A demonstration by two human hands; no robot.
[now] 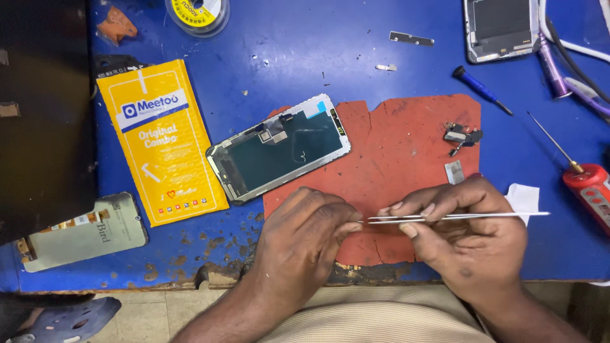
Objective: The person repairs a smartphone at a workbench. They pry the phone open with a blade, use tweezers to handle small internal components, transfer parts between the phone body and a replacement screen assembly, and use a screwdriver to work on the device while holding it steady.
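Observation:
My right hand [467,238] grips thin metal tweezers [483,216] that lie level, tips pointing left. The tips reach the pinched fingertips of my left hand [305,238], which seem closed on something too small to make out. Both hands rest over a worn red mat [394,152] at the front edge of the blue table [305,38]. A phone screen assembly [279,147] lies face down, tilted, just beyond my left hand, half on the mat.
A yellow padded packet [162,140] lies left, with another phone panel [86,232] below it. Small metal parts [462,134] sit on the mat's right. A red-handled screwdriver [588,184], a blue screwdriver [480,87], a phone frame [502,28] and a wire spool [198,13] lie around.

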